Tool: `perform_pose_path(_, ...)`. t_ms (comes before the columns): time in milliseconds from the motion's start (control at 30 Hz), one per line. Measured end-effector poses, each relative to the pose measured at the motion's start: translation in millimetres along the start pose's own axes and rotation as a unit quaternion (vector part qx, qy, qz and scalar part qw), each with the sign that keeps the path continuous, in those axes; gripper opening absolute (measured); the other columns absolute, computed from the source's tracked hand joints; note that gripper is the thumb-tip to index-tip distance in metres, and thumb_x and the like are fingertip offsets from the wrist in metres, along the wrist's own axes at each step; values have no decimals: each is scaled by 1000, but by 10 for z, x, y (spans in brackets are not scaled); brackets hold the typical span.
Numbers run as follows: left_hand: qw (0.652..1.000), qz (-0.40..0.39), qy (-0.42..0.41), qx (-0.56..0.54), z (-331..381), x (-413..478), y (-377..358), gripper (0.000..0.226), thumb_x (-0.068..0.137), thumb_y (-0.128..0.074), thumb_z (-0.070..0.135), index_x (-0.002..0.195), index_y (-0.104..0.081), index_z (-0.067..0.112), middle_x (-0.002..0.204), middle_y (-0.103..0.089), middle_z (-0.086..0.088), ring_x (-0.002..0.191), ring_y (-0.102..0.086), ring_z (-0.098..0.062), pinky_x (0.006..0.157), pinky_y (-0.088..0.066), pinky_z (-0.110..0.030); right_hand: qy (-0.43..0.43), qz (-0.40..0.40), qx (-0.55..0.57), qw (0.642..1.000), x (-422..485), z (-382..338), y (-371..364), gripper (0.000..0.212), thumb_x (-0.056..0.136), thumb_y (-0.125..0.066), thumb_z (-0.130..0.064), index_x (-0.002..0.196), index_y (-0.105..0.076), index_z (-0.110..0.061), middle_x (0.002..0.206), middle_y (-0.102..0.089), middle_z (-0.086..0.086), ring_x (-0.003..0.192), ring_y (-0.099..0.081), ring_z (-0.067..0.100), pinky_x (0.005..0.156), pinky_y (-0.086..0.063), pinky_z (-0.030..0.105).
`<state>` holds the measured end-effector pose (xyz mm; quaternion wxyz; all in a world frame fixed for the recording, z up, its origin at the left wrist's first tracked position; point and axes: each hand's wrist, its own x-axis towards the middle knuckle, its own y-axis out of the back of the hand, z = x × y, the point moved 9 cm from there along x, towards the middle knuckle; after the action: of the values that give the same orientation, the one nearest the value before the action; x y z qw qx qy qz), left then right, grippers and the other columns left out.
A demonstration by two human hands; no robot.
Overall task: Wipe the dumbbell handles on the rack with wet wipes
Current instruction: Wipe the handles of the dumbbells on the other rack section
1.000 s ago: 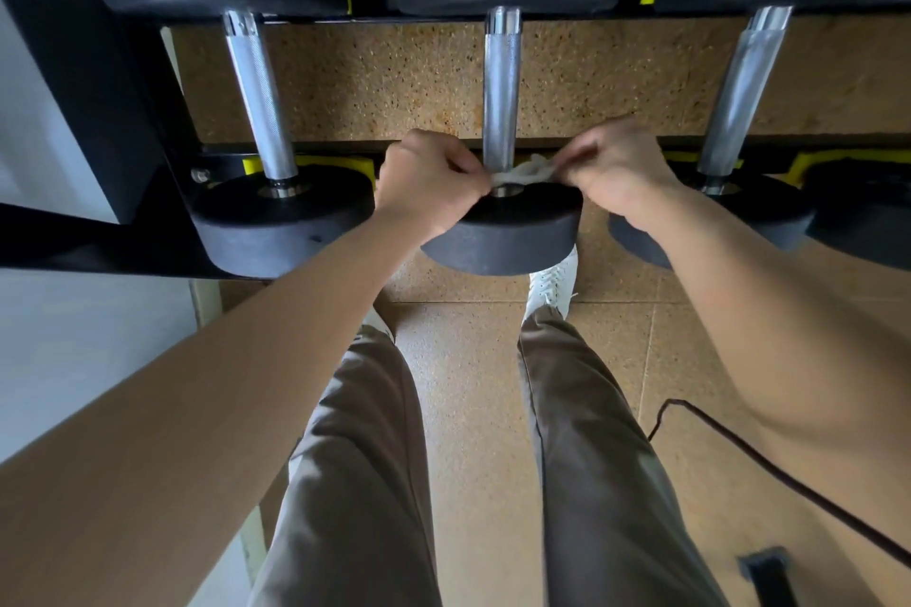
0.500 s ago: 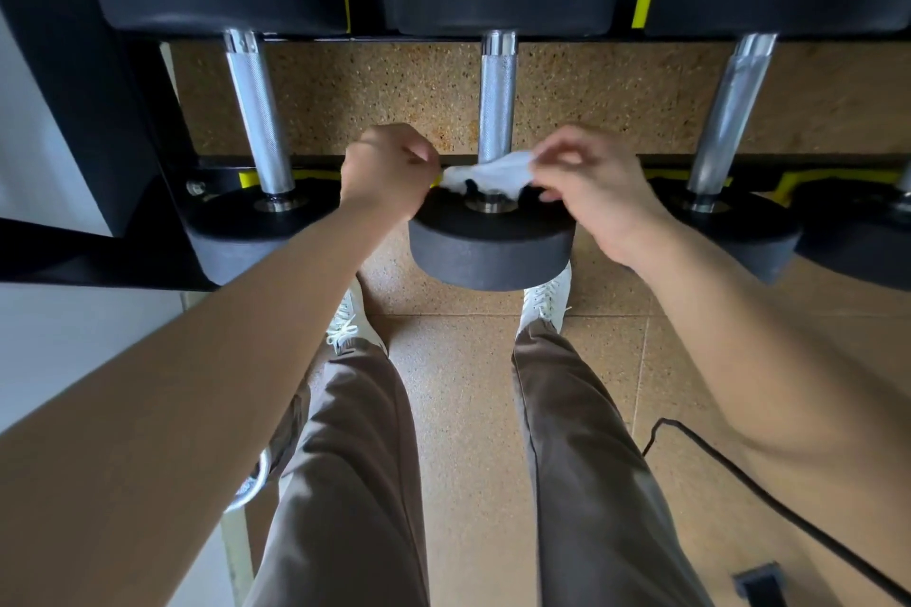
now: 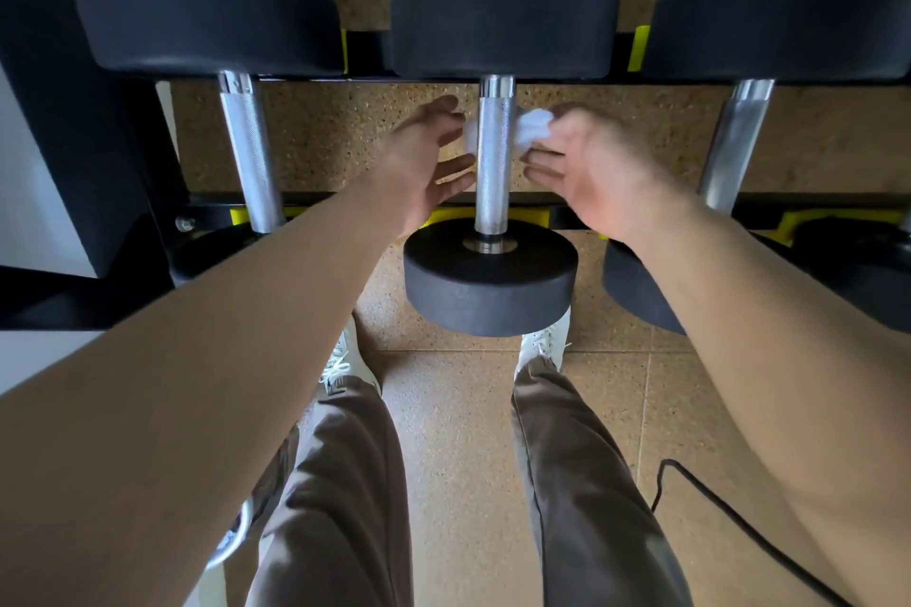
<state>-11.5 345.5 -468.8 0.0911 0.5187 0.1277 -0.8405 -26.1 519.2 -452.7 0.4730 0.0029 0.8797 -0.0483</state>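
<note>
Since half a second ago, left hand (image 3: 424, 163), right hand (image 3: 591, 168) and crumpled white wet wipe (image 3: 533, 126) carried up the knurled chrome handle (image 3: 494, 163) of the middle dumbbell, from its foot just above the near disc to its upper half. Wipe looped behind the handle, one end showing on each side of the bar and touching it. Right hand just right of the handle, thumb and forefinger pinching the right end of the wipe, remaining fingers loosely curled. Left hand just left of the handle, fingers stretched toward the bar with the wipe's left end at their tips – blurred, so hold there impossible to tell. Dumbbell lying across the black metal rack (image 3: 69, 113) with yellow cradle pads (image 3: 641, 47), near round black rubber disc (image 3: 490, 291) toward the viewer, far disc (image 3: 503, 22) beyond. Two like dumbbells alongside, left neighbour's handle (image 3: 249, 148) and right neighbour's handle (image 3: 734, 148) parallel to the middle one. Below – speckled tan rubber floor (image 3: 458, 434), brown trousers (image 3: 345, 483), white laced shoes (image 3: 544, 345), thin black cable (image 3: 659, 483) at lower right
</note>
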Motion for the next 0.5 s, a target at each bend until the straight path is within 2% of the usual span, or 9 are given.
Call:
perform_pose_path(100,997,-65,24,-19,26,6,-145,36,95,-55,13,129,-59,23,134,-58,-9,110,-65,-31,74,-59,-38,-42,-75,51,995,31,31,-251,51,91,-39,-16,139,-48,2,131,-63,22,119,-62,33,93,-52,40)
perform_pose_path(167,997,-72,19,16,51,17,-136,24,98,-57,11,121,-65,14,122,-64,-10,101,-67,-26,69,-59,-31,-43,-107,50,992,17,8,-333,56,89,-38,-18,141,-46,2,136,-59,24,127,-56,37,97,-51,41)
perform_pose_path(267,999,-54,-4,3,98,27,-58,10,95,-65,5,99,-67,14,95,-72,-3,85,-71,-18,67,-59,-26,-47,-122,80,988,27,-6,-362,45,97,-35,-18,136,-51,-4,131,-64,19,124,-60,33,104,-46,47)
perform_pose_path(333,998,-48,-14,-35,127,8,-8,5,94,-68,6,95,-66,11,87,-73,-3,77,-73,-16,74,-62,-29,-43,-95,94,990,57,-41,-331,28,100,-40,-17,121,-58,-9,124,-69,11,116,-64,27,101,-48,46)
perform_pose_path(433,994,-30,-10,-108,142,-11,100,16,91,-71,12,104,-64,6,92,-69,-10,76,-73,-18,79,-62,-30,-18,3,66,998,101,-95,-191,11,98,-56,-11,104,-65,-14,110,-74,3,105,-69,18,99,-51,42)
perform_pose_path(500,985,-23,-11,-173,169,-38,152,21,87,-74,8,106,-63,5,100,-70,-13,81,-71,-19,77,-61,-26,-9,11,97,995,104,-103,-233,10,97,-59,-5,100,-66,-12,101,-77,4,97,-74,18,90,-56,38)
